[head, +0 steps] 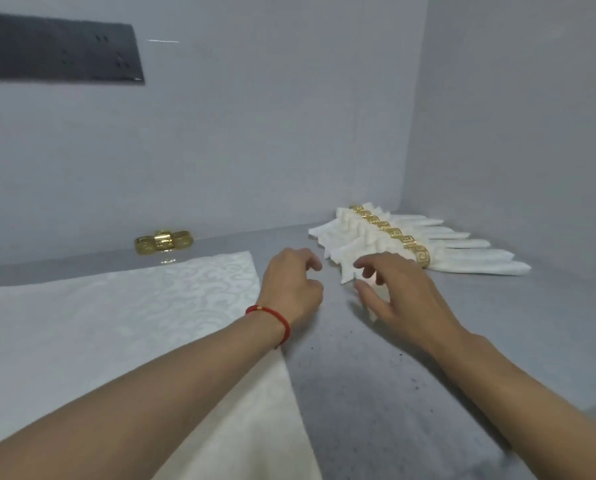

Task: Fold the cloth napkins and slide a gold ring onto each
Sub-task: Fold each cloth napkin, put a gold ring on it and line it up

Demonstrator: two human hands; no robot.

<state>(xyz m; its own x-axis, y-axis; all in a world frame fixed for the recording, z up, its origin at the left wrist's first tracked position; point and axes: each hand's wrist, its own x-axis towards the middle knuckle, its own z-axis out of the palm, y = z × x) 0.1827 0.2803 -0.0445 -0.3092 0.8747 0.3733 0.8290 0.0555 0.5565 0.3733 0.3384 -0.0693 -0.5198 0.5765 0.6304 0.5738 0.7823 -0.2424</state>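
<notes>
Several folded white napkins (462, 252), each with a gold ring (417, 254) round it, lie in a row at the back right of the grey table (376, 393). My right hand (404, 296) hovers just in front of the nearest one, fingers loosely spread and holding nothing. My left hand (291, 289), with a red string on its wrist, hangs beside it with relaxed curled fingers, empty. A flat white patterned napkin (133, 323) lies spread on the left under my left forearm. Loose gold rings (163, 241) sit in a small cluster by the back wall.
Grey walls close off the table at the back and on the right. A dark panel (57, 50) is mounted on the back wall at upper left. Small dark specks dot the table surface between my arms.
</notes>
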